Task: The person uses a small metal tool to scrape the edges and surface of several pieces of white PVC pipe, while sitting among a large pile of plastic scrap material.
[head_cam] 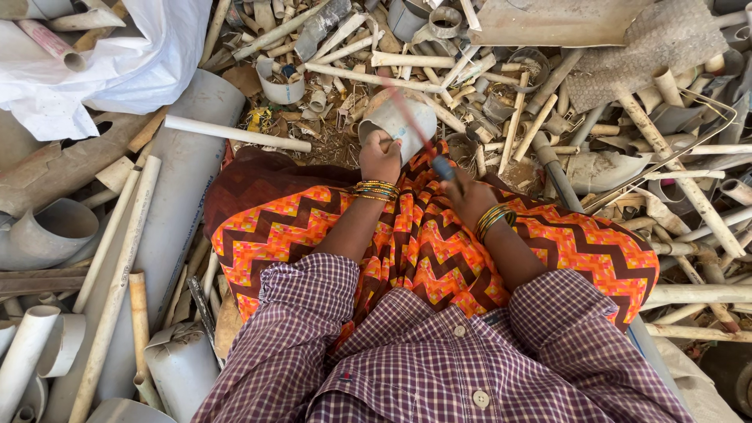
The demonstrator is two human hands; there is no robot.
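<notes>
Two hands up front, left hand (380, 154) gripping pipe piece (401, 119), right hand (468, 197) w/ tool (427, 145)

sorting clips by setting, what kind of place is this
Likely a scrap yard or plastic-recycling sorting spot: heaps of cut pale pipes, a large grey pipe, and a white sack surround the seated person.

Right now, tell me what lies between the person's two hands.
In the head view, between the left hand, which grips a short white pipe piece, and the right hand, which holds a blurred thin tool, only the orange zigzag cloth on the lap shows.
</notes>
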